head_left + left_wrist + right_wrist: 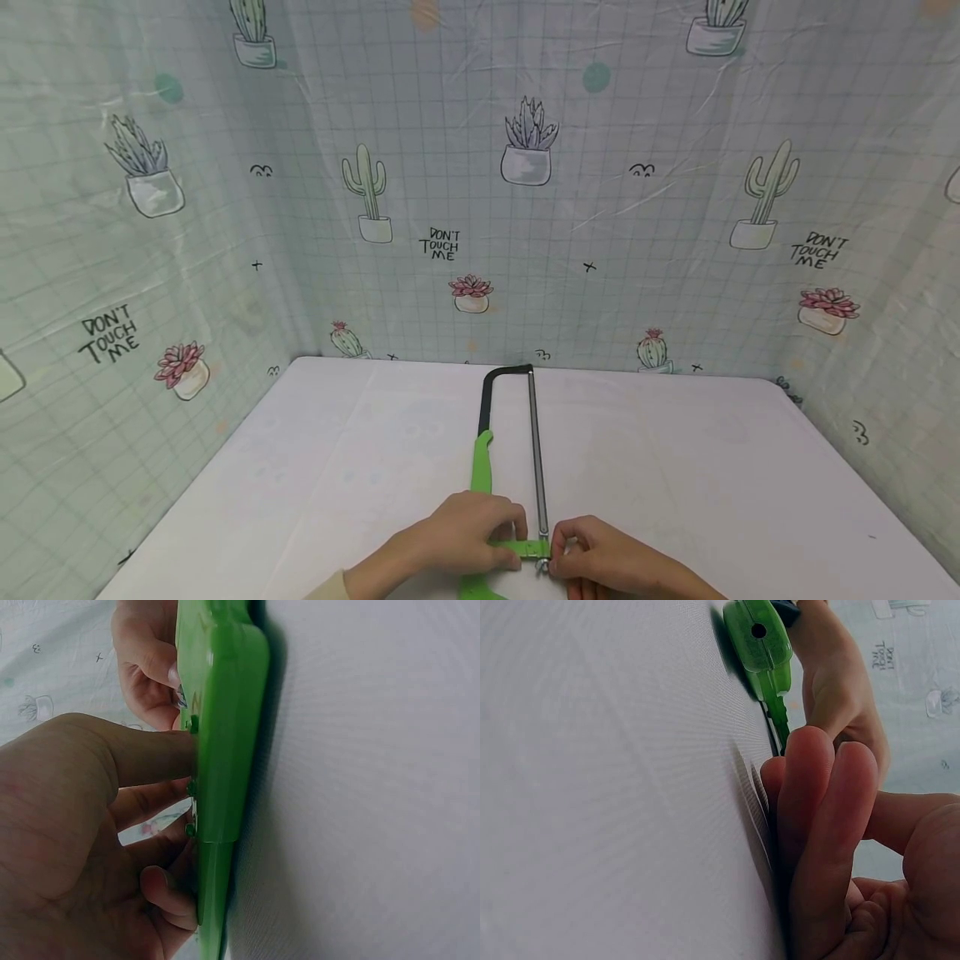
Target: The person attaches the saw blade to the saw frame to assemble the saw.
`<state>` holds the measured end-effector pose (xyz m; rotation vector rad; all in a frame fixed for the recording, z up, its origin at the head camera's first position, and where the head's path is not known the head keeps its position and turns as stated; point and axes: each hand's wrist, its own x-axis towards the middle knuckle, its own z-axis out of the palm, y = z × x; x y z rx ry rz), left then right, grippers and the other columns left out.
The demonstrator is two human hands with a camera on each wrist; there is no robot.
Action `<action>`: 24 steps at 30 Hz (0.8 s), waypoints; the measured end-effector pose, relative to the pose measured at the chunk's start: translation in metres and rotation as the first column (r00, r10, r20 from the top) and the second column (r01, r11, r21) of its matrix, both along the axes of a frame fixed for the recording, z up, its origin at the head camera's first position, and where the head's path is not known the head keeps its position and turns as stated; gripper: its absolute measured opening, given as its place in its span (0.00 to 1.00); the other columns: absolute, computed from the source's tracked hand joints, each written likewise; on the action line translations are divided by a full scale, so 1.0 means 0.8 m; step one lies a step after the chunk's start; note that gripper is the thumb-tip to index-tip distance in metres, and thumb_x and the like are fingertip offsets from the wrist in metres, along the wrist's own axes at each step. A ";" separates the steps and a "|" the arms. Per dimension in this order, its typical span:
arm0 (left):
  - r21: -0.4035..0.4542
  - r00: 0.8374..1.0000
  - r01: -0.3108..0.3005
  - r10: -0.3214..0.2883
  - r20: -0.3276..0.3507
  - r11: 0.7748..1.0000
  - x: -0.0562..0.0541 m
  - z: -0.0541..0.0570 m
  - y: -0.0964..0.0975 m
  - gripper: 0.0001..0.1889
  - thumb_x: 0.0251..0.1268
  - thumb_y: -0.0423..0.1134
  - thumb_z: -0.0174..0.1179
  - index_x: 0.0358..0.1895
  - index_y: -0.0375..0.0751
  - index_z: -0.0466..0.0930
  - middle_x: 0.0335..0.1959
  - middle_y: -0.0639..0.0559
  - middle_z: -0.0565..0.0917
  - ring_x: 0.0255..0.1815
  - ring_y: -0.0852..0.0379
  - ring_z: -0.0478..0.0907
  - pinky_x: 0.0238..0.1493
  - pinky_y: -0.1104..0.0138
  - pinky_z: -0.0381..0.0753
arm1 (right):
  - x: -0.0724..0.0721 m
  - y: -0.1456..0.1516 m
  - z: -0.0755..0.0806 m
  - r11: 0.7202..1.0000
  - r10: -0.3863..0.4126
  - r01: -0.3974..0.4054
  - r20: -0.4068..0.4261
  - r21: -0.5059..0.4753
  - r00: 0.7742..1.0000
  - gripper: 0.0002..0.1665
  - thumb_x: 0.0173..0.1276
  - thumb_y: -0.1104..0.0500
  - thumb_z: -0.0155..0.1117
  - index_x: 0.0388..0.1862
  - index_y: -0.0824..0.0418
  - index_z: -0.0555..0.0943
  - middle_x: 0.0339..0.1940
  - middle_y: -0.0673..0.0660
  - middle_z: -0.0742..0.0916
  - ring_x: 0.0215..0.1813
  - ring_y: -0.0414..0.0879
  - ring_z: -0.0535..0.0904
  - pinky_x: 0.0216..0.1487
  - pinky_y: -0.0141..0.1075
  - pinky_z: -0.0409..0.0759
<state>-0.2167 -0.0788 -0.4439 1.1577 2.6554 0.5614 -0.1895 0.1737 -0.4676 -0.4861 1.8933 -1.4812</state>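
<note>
A hacksaw (482, 468) with a green handle and black front frame lies on the white table, its blade (536, 458) running along the right side. My left hand (471, 533) holds the green frame near the handle, thumb and fingers spread around the short crosspiece (528, 548). In the left wrist view the thumb presses on the green handle (225, 750). At the near end of the blade, the thumb and index finger of my right hand (600, 557) pinch at a metal wing nut (542, 567). The right wrist view hides that contact behind curled fingers (810, 787).
The white table (675, 467) reaches back to a curtain (525, 225) printed with cacti, which also hangs on the left and right sides. The saw's black front end points towards the table's back edge.
</note>
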 end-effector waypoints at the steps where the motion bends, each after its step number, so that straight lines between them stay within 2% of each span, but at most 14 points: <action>1: -0.001 1.000 -0.001 0.001 0.004 1.000 0.001 0.001 0.000 0.09 0.62 0.54 0.70 0.42 0.60 0.84 0.29 0.72 0.78 0.29 0.75 0.71 0.34 0.76 0.70 | 0.000 0.000 0.000 1.000 0.001 0.000 0.003 -0.002 1.000 0.08 0.72 0.58 0.61 0.39 0.63 0.79 0.17 0.50 0.82 0.15 0.32 0.72 0.18 0.25 0.69; 5: -0.006 1.000 -0.006 0.006 0.017 1.000 0.001 0.002 0.000 0.09 0.62 0.54 0.70 0.42 0.60 0.84 0.29 0.72 0.79 0.30 0.75 0.71 0.35 0.76 0.70 | 0.000 0.001 -0.001 1.000 0.002 -0.001 0.011 -0.014 1.000 0.07 0.72 0.58 0.61 0.39 0.62 0.79 0.17 0.50 0.82 0.15 0.32 0.72 0.18 0.25 0.70; 24: -0.003 1.000 -0.001 0.000 -0.014 1.000 0.000 0.001 0.000 0.08 0.62 0.53 0.70 0.41 0.61 0.84 0.27 0.73 0.75 0.28 0.75 0.69 0.33 0.76 0.69 | 0.000 0.000 -0.001 1.000 -0.003 0.004 0.017 -0.019 1.000 0.07 0.72 0.59 0.61 0.38 0.62 0.79 0.17 0.50 0.82 0.15 0.33 0.72 0.18 0.25 0.69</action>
